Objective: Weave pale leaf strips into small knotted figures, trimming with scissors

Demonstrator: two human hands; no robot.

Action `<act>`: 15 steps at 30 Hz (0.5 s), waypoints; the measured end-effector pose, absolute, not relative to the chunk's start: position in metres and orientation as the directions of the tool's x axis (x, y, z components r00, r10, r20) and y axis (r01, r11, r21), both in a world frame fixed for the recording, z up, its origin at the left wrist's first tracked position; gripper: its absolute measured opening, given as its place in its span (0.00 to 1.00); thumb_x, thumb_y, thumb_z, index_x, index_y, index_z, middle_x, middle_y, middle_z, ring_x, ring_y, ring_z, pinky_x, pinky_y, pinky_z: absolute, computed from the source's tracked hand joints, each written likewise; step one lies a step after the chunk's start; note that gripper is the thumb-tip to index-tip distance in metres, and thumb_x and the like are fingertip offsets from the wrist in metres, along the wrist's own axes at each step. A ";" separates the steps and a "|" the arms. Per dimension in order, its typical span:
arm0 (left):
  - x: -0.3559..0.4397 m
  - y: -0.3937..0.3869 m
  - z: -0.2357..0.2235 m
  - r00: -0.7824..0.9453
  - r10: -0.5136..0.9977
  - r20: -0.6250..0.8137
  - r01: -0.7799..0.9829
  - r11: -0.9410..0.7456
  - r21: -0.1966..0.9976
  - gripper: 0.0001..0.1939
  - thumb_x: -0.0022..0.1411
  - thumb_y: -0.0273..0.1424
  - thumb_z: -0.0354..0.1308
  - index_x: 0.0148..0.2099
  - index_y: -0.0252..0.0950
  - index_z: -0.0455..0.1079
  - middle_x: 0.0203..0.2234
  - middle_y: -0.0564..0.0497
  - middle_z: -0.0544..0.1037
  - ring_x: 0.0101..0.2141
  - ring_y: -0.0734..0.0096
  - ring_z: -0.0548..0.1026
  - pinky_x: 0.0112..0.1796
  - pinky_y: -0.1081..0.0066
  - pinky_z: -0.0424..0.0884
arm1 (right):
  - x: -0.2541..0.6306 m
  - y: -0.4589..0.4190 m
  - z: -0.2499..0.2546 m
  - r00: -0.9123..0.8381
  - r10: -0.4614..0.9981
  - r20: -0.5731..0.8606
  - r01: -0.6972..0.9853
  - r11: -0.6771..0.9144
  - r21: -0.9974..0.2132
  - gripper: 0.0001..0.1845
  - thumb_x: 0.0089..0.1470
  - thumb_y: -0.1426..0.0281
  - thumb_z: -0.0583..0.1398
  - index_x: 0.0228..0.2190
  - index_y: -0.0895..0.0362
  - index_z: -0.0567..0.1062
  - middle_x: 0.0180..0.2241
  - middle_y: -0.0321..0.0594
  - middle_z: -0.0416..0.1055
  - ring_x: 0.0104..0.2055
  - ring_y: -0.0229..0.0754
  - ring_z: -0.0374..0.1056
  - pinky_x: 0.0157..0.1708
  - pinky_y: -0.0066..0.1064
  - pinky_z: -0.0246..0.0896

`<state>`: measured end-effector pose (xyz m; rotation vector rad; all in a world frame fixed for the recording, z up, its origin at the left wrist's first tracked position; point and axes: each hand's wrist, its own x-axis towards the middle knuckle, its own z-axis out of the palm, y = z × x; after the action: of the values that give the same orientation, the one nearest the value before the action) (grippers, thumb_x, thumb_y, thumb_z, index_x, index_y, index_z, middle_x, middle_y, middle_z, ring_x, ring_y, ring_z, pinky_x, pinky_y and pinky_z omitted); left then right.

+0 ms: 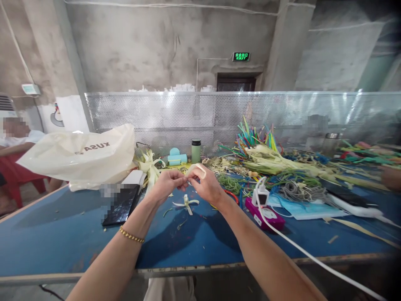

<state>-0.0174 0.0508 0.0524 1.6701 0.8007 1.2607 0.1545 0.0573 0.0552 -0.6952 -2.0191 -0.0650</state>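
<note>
Head view: above the middle of a blue table [78,242], the right hand [205,184] grasps a pale husk strip [199,168]; the left hand [169,184] meets its fingertips, its own grip too small to tell. Beneath, toward the front edge, lies a cross-shaped husk piece [187,202]. Husks [275,161] heap toward the back edge, rightward.

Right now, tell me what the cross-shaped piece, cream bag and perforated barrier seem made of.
Cross-shaped piece: probably plant husk, matte; pale, curling arms suggest it.
Cream bag: likely thin plastic, soft sheen, creased.
Perforated barrier: apparently metal, silvery, with bright reflections.
</note>
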 end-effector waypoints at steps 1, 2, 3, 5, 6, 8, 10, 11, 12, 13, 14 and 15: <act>-0.017 0.051 0.053 0.269 0.873 0.407 -0.014 -0.419 0.908 0.12 0.50 0.36 0.66 0.26 0.32 0.72 0.20 0.49 0.75 0.21 0.74 0.70 0.27 0.72 0.62 | 0.155 0.058 0.056 -0.352 0.475 0.806 0.495 0.826 -0.270 0.06 0.53 0.77 0.60 0.25 0.57 0.71 0.28 0.38 0.68 0.30 0.37 0.62 0.32 0.29 0.56; -0.017 0.050 0.053 0.259 0.875 0.410 -0.022 -0.419 0.908 0.12 0.51 0.36 0.66 0.26 0.32 0.72 0.20 0.48 0.76 0.21 0.74 0.71 0.26 0.72 0.62 | 0.155 0.059 0.056 -0.326 0.510 0.796 0.499 0.808 -0.313 0.06 0.52 0.77 0.60 0.25 0.57 0.71 0.27 0.37 0.68 0.29 0.37 0.62 0.31 0.28 0.55; -0.017 0.050 0.054 0.248 0.878 0.410 -0.035 -0.414 0.909 0.11 0.51 0.35 0.66 0.26 0.32 0.72 0.21 0.49 0.76 0.21 0.75 0.70 0.26 0.72 0.62 | 0.155 0.061 0.056 -0.298 0.545 0.783 0.501 0.788 -0.358 0.06 0.51 0.76 0.61 0.24 0.58 0.71 0.25 0.36 0.68 0.28 0.36 0.62 0.30 0.28 0.55; -0.017 0.049 0.055 0.241 0.885 0.398 -0.070 -0.393 0.917 0.10 0.51 0.34 0.65 0.26 0.32 0.72 0.20 0.49 0.75 0.20 0.76 0.70 0.26 0.72 0.61 | 0.157 0.064 0.057 -0.251 0.614 0.748 0.477 0.751 -0.457 0.07 0.49 0.72 0.63 0.23 0.58 0.71 0.24 0.36 0.68 0.27 0.36 0.62 0.29 0.28 0.55; -0.017 0.049 0.055 0.244 0.887 0.392 -0.096 -0.380 0.920 0.09 0.51 0.33 0.65 0.27 0.32 0.72 0.20 0.50 0.75 0.20 0.76 0.69 0.26 0.73 0.61 | 0.158 0.065 0.057 -0.238 0.649 0.723 0.447 0.734 -0.511 0.08 0.49 0.70 0.64 0.23 0.58 0.71 0.24 0.36 0.69 0.26 0.36 0.62 0.28 0.28 0.56; -0.018 0.050 0.056 0.247 0.890 0.384 -0.162 -0.353 0.922 0.09 0.50 0.32 0.65 0.27 0.32 0.72 0.20 0.51 0.74 0.20 0.77 0.69 0.26 0.73 0.61 | 0.160 0.067 0.058 -0.215 0.712 0.668 0.360 0.694 -0.623 0.11 0.48 0.64 0.65 0.24 0.58 0.72 0.23 0.36 0.69 0.25 0.36 0.63 0.27 0.27 0.56; -0.018 0.050 0.056 0.230 0.898 0.374 -0.211 -0.329 0.920 0.09 0.50 0.32 0.66 0.26 0.32 0.72 0.20 0.51 0.74 0.20 0.77 0.69 0.26 0.73 0.62 | 0.160 0.067 0.058 -0.200 0.757 0.622 0.260 0.653 -0.711 0.13 0.48 0.60 0.65 0.27 0.59 0.74 0.24 0.36 0.71 0.25 0.36 0.63 0.26 0.27 0.57; -0.018 0.050 0.056 0.215 0.905 0.368 -0.223 -0.322 0.920 0.09 0.49 0.32 0.66 0.25 0.31 0.72 0.19 0.51 0.74 0.20 0.77 0.68 0.26 0.73 0.62 | 0.159 0.067 0.058 -0.201 0.771 0.605 0.216 0.637 -0.740 0.15 0.48 0.59 0.64 0.29 0.59 0.74 0.25 0.37 0.71 0.25 0.36 0.63 0.26 0.27 0.57; -0.018 0.051 0.056 0.202 0.910 0.363 -0.225 -0.318 0.921 0.10 0.49 0.32 0.66 0.24 0.31 0.71 0.19 0.51 0.74 0.20 0.77 0.68 0.26 0.73 0.62 | 0.158 0.066 0.058 -0.214 0.779 0.590 0.181 0.625 -0.759 0.16 0.48 0.58 0.64 0.30 0.59 0.74 0.25 0.37 0.72 0.25 0.36 0.63 0.26 0.27 0.58; -0.017 0.050 0.056 0.191 0.912 0.364 -0.218 -0.322 0.921 0.10 0.49 0.32 0.66 0.24 0.31 0.71 0.19 0.51 0.73 0.19 0.78 0.68 0.25 0.73 0.62 | 0.157 0.065 0.057 -0.234 0.783 0.576 0.164 0.616 -0.770 0.16 0.49 0.57 0.63 0.30 0.59 0.74 0.25 0.37 0.72 0.25 0.36 0.63 0.26 0.27 0.58; -0.016 0.050 0.056 0.186 0.910 0.371 -0.206 -0.333 0.920 0.10 0.49 0.32 0.66 0.24 0.32 0.71 0.18 0.51 0.73 0.19 0.78 0.67 0.25 0.73 0.61 | 0.155 0.064 0.057 -0.250 0.782 0.570 0.167 0.615 -0.771 0.16 0.50 0.57 0.62 0.30 0.59 0.74 0.25 0.37 0.71 0.24 0.36 0.63 0.25 0.28 0.58; -0.015 0.050 0.056 0.184 0.906 0.380 -0.191 -0.346 0.919 0.10 0.49 0.32 0.66 0.23 0.32 0.70 0.18 0.51 0.73 0.19 0.78 0.67 0.25 0.74 0.60 | 0.153 0.064 0.056 -0.254 0.779 0.573 0.188 0.621 -0.760 0.16 0.51 0.58 0.62 0.28 0.59 0.73 0.23 0.37 0.71 0.23 0.36 0.63 0.25 0.28 0.57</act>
<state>-0.0149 0.0495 0.0565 1.4503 0.7304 1.3716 0.1533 0.0637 0.0563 -0.7865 -1.7738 0.6882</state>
